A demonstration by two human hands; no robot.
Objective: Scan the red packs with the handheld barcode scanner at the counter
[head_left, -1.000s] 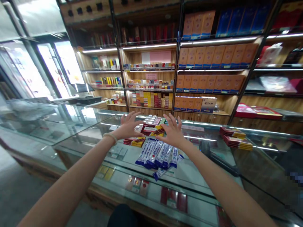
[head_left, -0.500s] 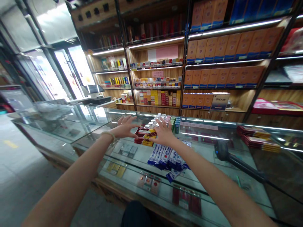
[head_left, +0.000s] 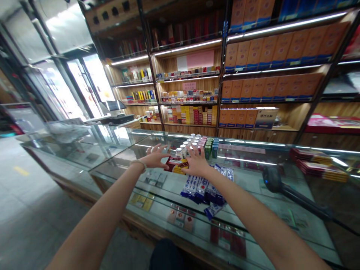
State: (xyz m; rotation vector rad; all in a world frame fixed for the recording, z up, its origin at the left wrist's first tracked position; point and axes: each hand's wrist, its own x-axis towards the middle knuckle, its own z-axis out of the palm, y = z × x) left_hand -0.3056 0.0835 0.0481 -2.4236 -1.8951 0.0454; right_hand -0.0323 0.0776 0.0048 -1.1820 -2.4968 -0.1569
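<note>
Head view: a stack of red-and-yellow packs lies between the two hands on the counter, partly covered by the right hand. The left hand has its fingers spread and clasps nothing, thumb near the packs' end; the right hand is loosely spread too, thumb over the yellow end, though whether it touches I cannot tell. Uneven pressure from either side could skew the stack, and the right fingers, so close to the white-capped bottles, could knock one over. The right forearm passes above blue-and-white sachets; dropping lower, it might scatter them. On the smooth glass counter, packs could slide easily. Rightward lies a black scanner. Beyond stand lit wooden shelves with orange boxes, and bright doors at left.
</note>
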